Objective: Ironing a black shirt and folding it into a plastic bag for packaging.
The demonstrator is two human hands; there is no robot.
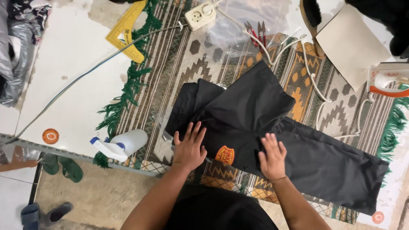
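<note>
pressing black garment [260, 123] flat: left hand [188, 147], right hand [272, 155] on top, fingers spread, pinching nothing.

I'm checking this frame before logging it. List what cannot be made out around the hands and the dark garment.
- Head view: the dark garment is folded over itself, so its underside and full shape are hidden.
- The cloth under the left hand and right hand is covered by the palms.
- The iron is cut off by the right edge.
- The embroidered badge is too small to make out.
</note>
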